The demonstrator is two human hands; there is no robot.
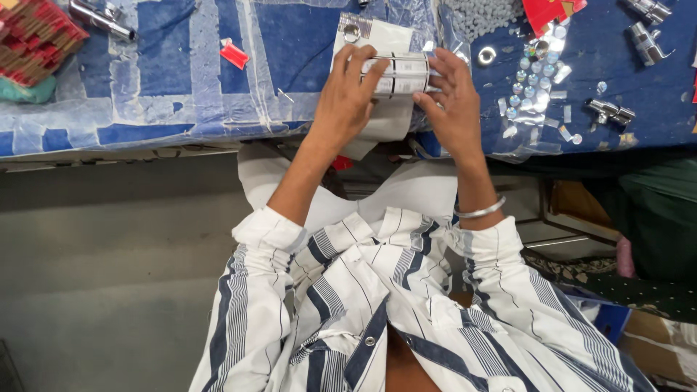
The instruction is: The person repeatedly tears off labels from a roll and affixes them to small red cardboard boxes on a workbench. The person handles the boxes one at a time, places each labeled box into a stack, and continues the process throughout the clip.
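Note:
Both my hands hold a small white box [401,74] with dark bands, over the front edge of a blue, plastic-covered table [167,87]. My left hand [347,98] wraps its left end, fingers over the top. My right hand [451,105] grips the right end; a silver bangle sits on that wrist. Under the box lies a white paper sheet [377,36] with a metal ring [351,32] on it.
Several chrome fittings [610,111] and small clear round pieces [534,76] lie to the right, a metal washer [486,55] among them. A chrome part [102,18], a red-striped stack [33,36] and a small red tag [234,54] are at the left. Grey floor is below.

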